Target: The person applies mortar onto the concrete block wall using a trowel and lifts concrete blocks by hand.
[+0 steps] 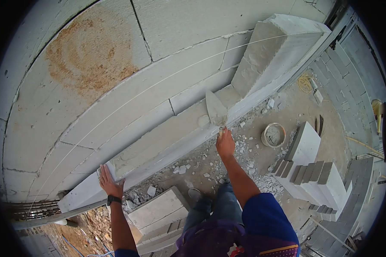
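Observation:
My right hand (pixel 225 143) is closed round the handle of a trowel (pixel 215 110), whose pointed metal blade lies over the top of the low block course (pixel 171 132). Grey mortar (pixel 135 158) is spread along that course. At the left end, my left hand (pixel 110 182) rests on a white block (pixel 86 191), fingers stretched out and holding nothing. A large upright block (pixel 261 55) stands on the course at the upper right. A thin white string (pixel 128 101) runs across the wall in front of me.
A bucket of mortar (pixel 273 135) stands on the rubble-strewn floor at the right. Stacked blocks (pixel 317 180) are beside it, and another block (pixel 158 212) lies near my legs. Coiled yellow rope (pixel 305 84) is farther back. An opening with rubble outside lies at the lower left.

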The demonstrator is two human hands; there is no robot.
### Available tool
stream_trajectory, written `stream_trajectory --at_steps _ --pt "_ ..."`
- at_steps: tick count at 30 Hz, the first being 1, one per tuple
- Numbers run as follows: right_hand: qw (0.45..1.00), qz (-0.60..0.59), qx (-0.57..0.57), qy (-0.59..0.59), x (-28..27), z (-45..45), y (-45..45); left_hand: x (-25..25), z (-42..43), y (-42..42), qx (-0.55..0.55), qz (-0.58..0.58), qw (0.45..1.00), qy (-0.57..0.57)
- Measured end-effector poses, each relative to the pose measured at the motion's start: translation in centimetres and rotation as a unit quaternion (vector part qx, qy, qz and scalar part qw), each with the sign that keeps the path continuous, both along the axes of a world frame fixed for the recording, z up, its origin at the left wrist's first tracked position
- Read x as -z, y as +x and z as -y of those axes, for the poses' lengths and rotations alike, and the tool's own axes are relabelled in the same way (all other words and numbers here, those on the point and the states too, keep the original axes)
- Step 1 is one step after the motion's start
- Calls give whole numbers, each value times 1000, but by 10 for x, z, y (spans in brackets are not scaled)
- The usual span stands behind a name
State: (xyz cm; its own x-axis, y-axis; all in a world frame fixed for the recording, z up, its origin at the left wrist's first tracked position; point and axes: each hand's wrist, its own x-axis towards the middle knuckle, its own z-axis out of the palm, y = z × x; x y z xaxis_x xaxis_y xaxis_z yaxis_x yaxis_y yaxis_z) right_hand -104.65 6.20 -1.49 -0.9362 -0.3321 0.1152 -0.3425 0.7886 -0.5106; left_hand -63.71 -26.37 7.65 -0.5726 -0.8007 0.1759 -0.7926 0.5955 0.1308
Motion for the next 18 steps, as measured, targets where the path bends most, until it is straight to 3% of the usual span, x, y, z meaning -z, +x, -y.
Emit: stream_trajectory --at_steps 2,4,6,9,12,14,18 --pt "1000 19 -13 0 54 -39 36 -2 -6 6 -4 15 1000 7" --pt "990 132 30 28 31 -78 79 -2 -5 1 -15 14 1000 8" --pt "986 160 -48 13 33 -126 115 -4 -2 0 -10 9 1000 4" --pt "921 271 -46 -276 -9 -127 136 1 -7 3 -9 1 1000 4" --pt "835 330 77 -433 -70 -93 103 -1 -5 5 -6 1 1000 3" --pt "832 296 72 -463 -73 -82 71 -2 -4 4 -11 0 1000 3" --pt "741 460 119 -474 -76 -48 28 0 -5 8 -9 -5 1000 2"
